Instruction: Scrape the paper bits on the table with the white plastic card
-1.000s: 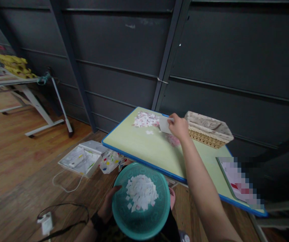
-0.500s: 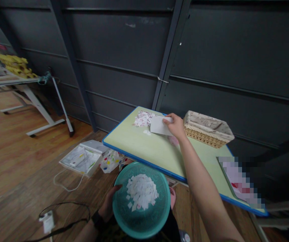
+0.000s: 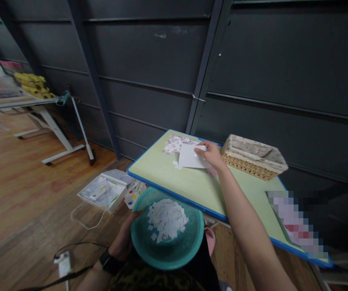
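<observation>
- A cloth-lined wicker basket (image 3: 254, 157) stands on the green tabletop (image 3: 192, 186), just beside the right hand (image 3: 212, 154); its contents cannot be seen.
- A blurred sheet (image 3: 295, 226) lies at the tabletop's right end, and an open white case (image 3: 105, 192) sits on the floor.
- The right fingers pinch a white card (image 3: 189, 157), which lies against a scrap pile (image 3: 174, 143) near the far corner.
- The left hand (image 3: 124, 240) grips the rim of a teal bowl (image 3: 174, 254), below the tabletop's edge and heaped with white scraps (image 3: 167, 218).

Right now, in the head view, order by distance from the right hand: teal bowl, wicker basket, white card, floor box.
1. white card, in the right hand
2. wicker basket, just right
3. teal bowl, in left hand
4. floor box, far left
</observation>
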### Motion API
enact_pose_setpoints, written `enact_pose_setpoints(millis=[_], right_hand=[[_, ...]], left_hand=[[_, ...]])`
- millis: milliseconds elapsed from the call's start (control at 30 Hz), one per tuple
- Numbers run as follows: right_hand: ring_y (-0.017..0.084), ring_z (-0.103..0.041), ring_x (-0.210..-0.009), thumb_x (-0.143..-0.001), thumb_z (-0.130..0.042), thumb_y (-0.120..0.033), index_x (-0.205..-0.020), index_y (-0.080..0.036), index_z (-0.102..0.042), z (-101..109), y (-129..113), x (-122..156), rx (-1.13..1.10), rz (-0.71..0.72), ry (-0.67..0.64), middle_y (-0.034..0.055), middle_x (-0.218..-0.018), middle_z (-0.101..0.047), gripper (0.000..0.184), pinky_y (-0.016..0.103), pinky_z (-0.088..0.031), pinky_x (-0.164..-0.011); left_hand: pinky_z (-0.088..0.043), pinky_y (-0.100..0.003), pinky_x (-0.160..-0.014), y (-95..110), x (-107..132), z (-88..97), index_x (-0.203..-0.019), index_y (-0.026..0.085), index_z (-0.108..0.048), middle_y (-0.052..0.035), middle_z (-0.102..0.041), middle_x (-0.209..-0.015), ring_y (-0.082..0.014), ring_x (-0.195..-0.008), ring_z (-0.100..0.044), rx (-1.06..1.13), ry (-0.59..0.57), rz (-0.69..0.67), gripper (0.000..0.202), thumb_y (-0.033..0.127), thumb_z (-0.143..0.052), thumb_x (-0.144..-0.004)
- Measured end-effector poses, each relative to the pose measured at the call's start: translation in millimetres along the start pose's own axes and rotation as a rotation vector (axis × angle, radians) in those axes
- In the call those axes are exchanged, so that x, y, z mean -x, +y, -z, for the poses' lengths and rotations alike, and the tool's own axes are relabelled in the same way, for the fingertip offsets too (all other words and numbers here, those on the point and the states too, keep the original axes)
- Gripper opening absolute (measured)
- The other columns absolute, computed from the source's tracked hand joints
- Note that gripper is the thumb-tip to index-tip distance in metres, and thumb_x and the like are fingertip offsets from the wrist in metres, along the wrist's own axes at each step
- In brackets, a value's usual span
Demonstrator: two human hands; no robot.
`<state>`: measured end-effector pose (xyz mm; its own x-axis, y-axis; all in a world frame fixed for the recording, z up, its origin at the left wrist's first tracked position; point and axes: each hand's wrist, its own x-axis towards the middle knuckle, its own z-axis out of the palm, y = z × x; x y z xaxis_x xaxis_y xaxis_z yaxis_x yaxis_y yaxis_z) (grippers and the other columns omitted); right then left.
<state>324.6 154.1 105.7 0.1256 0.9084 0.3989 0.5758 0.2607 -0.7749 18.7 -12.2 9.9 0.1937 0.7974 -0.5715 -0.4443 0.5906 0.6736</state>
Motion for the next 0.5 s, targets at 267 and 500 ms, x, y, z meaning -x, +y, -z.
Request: enact_pose_setpoints(millis=[267, 500], right_hand=[[0.013, -0.053, -0.056, -0.056, -0.071, -0.037, -0.081, -0.017, -0.060, -9.5, -15.8, 15.6, -0.299, -0.206, -0.307, -0.0001, -0.068, -0.062, 0.033, 0.024, -0.038, -0.051], [0.011, -0.053, -0.054, -0.054, -0.075, -0.038, -0.076, -0.017, -0.061, -20.9, -18.5, 15.7, -0.424, -0.179, -0.516, -0.0014, -0.065, -0.061, 0.033, 0.022, -0.036, -0.048]], left_hand=[[-0.053, -0.031, -0.052, 18.2, 9.8, -5.3, -0.094, 0.013, -0.065, -0.0036, -0.074, -0.059, -0.0212, -0.053, -0.068, -0.059, 0.076, -0.034, 0.020, 0.024, -0.056, -0.080], [-0.053, -0.030, -0.052, 25.5, 12.8, -5.1, -0.100, 0.012, -0.064, -0.0034, -0.074, -0.060, -0.0196, -0.051, -0.068, -0.048, 0.034, -0.031, 0.026, 0.024, -0.058, -0.078]])
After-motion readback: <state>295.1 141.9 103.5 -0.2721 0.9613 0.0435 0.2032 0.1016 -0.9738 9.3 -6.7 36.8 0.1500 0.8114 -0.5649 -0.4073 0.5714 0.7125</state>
